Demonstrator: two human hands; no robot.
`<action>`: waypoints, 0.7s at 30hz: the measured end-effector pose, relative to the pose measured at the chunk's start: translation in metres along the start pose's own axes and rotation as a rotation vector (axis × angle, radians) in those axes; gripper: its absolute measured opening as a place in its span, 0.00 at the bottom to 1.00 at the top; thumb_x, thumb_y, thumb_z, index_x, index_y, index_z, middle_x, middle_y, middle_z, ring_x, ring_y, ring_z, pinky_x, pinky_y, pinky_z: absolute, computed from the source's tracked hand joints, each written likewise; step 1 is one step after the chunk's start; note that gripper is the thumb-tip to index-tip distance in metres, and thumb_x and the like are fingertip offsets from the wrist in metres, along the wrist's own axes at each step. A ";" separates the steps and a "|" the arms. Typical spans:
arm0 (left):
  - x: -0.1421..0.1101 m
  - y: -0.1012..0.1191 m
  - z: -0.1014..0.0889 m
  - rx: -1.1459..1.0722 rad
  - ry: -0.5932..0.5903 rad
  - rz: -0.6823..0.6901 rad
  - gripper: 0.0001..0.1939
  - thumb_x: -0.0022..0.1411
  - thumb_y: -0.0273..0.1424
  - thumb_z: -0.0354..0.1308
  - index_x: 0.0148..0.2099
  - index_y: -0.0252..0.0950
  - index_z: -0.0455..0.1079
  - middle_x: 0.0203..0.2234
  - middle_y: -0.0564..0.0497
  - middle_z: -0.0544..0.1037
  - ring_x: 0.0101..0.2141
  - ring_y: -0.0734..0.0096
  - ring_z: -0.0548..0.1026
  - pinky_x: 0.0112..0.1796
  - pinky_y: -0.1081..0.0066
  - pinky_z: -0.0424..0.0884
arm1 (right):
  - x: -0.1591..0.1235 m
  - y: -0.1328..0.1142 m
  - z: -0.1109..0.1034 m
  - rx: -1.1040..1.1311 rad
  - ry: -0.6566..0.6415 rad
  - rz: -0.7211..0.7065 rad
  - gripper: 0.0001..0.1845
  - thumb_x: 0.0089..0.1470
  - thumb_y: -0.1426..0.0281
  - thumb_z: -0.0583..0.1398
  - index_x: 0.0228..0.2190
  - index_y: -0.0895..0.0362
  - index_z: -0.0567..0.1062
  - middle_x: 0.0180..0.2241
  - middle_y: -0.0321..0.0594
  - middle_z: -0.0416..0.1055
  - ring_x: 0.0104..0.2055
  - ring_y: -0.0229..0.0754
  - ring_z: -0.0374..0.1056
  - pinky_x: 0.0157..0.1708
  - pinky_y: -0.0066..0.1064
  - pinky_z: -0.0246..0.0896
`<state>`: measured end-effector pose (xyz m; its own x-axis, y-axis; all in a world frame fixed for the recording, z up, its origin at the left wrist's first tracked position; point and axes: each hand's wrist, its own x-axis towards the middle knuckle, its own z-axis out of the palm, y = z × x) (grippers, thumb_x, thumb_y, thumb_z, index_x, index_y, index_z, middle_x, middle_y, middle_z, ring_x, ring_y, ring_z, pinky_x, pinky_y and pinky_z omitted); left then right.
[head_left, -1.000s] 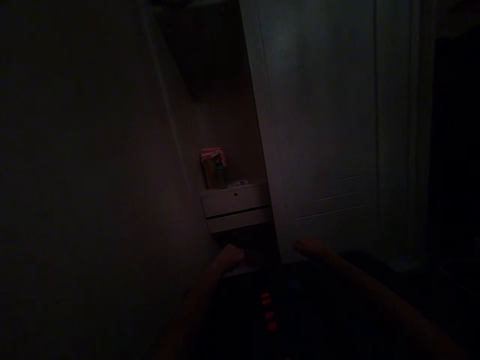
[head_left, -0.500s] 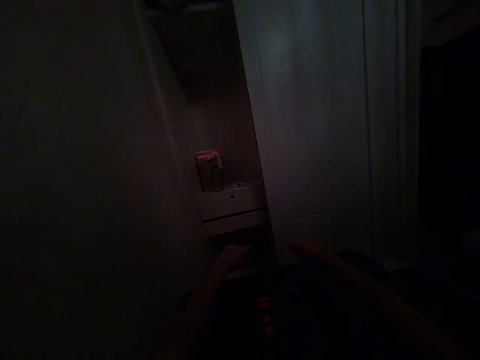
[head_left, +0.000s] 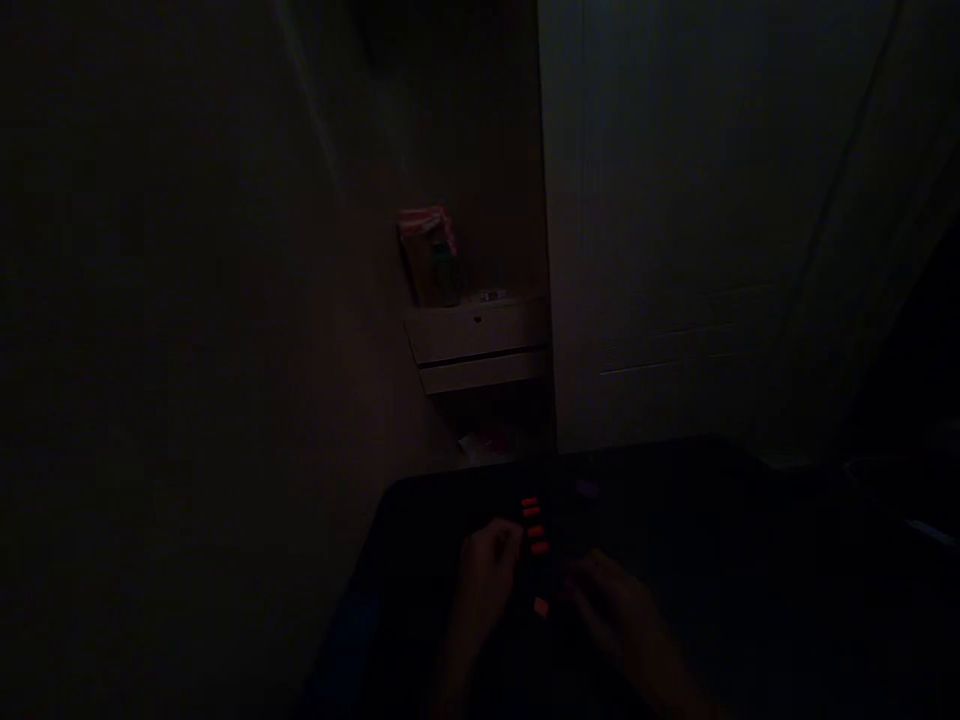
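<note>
The light is very dim. My left hand [head_left: 486, 572] is just above a dark surface [head_left: 442, 490], its fingers curled together; what they hold, if anything, is too dark to make out. Right beside its fingertips, several small orange-red pieces [head_left: 535, 531] lie in a row leading away from me. My right hand [head_left: 611, 605] is to the right of the row, fingers bent and drawn together, with a faint reddish spot near the tips that I cannot name. Between the hands lies a single small orange block [head_left: 541, 607].
A small purplish piece [head_left: 586, 489] lies farther back on the surface. Beyond stands a cabinet with a pale drawer [head_left: 480, 335], a green jar [head_left: 445, 278] and a red-and-white striped item [head_left: 424, 221] on top. A large pale door panel [head_left: 675, 220] stands to the right.
My view has tipped down, so the cabinet sits higher. Both hands have come down and nearer, from above the far edge to beside the orange row. The single block now shows.
</note>
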<state>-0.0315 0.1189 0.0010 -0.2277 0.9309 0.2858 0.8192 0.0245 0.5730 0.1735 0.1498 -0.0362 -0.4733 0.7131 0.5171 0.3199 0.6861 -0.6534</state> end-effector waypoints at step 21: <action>-0.099 -0.023 0.014 -0.130 0.204 -0.198 0.23 0.69 0.50 0.51 0.47 0.44 0.83 0.46 0.43 0.84 0.49 0.51 0.80 0.52 0.53 0.76 | -0.030 -0.003 0.012 -0.645 -0.057 -0.418 0.22 0.68 0.61 0.50 0.58 0.46 0.74 0.45 0.53 0.81 0.25 0.46 0.81 0.18 0.30 0.76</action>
<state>-0.0202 0.0314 -0.0508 -0.4876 0.8201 0.2994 0.6774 0.1391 0.7224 0.1764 0.1245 -0.0563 -0.6962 0.3797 0.6092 0.5119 0.8576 0.0504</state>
